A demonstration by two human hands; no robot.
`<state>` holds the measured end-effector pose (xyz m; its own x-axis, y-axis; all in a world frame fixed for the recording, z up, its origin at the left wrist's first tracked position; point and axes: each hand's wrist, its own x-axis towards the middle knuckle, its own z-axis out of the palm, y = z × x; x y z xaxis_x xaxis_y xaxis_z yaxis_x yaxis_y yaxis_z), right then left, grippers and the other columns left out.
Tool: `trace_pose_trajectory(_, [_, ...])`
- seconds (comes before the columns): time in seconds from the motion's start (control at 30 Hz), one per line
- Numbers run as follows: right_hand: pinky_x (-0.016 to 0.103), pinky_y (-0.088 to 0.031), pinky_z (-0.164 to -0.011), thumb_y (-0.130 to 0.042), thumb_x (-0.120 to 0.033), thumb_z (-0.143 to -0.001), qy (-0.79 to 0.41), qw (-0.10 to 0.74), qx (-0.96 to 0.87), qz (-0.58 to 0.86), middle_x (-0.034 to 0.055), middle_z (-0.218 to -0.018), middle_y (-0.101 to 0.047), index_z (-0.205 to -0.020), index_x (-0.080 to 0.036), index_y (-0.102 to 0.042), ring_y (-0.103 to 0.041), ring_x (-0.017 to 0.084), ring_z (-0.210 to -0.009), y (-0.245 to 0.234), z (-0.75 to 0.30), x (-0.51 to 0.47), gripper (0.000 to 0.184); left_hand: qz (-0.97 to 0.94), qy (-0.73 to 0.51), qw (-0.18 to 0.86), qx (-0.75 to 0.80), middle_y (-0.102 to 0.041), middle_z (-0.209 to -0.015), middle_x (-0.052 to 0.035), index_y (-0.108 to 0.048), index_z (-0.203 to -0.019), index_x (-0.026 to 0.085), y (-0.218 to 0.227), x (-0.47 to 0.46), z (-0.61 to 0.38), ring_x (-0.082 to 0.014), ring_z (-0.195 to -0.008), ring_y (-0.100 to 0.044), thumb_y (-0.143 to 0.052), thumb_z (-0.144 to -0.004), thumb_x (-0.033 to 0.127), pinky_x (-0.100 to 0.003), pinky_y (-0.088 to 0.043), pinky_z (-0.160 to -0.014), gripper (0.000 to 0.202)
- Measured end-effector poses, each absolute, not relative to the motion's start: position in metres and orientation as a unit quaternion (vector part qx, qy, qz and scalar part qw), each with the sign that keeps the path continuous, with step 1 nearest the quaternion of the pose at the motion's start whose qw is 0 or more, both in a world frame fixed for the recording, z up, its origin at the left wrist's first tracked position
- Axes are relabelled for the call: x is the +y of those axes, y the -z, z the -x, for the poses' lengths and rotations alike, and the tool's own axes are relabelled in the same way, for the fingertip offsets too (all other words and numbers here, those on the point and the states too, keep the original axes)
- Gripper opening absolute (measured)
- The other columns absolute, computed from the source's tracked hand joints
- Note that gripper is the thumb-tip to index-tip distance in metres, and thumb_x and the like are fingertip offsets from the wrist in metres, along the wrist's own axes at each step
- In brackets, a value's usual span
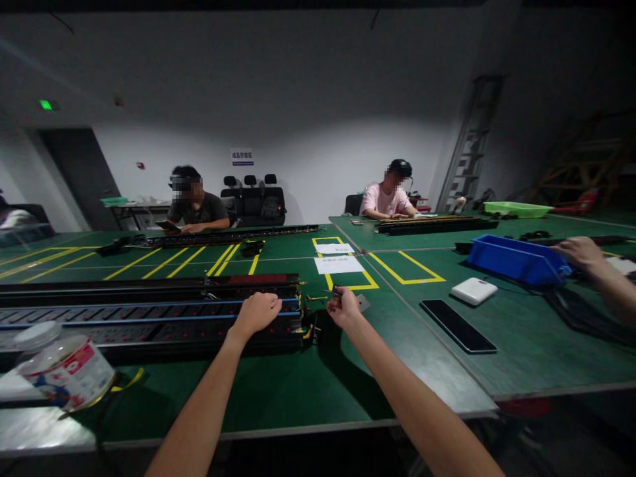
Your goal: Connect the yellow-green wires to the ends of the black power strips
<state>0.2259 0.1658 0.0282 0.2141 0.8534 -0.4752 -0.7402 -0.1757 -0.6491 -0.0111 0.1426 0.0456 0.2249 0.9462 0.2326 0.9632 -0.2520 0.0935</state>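
Observation:
Several long black rails [163,331] with blue strips and small red marks lie side by side on the green table. My left hand [257,313] rests on them near their right end, its fingers curled over a rail. Just beyond that end is my right hand [344,308], its fingers pinched on a small dark, thin tool [338,289] whose exact kind is unclear. A small grey flat plate [364,303] shows beside the right hand. Short yellow and black wires [309,330] stick out from the rail ends between my hands.
A clear jar [67,371] stands at the left front. To the right lie a black phone [458,326], a white case [474,291] and a blue bin [514,260], with another person's hand [581,255] beside it. Paper labels [338,265] lie ahead; two people sit across the table.

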Motion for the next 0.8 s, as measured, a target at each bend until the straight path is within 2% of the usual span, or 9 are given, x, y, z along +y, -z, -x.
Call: trace_pose_trajectory(0.8, [0.018,-0.038,-0.04,-0.055,-0.017,-0.09,-0.623,0.639,-0.065,0.446,-0.0105,-0.041,-0.036,-0.073,-0.022,-0.045,-0.031,0.006,-0.032,-0.0262,-0.2223,0.1647,0.02,0.782,0.126,0.028,-0.61,-0.073,-0.08,-0.01,-0.067,-0.073,0.022,-0.0475,0.1417,0.0097,-0.0257,-0.08,-0.071,-0.039,-0.098,0.039,-0.029,-0.045,-0.071,0.042])
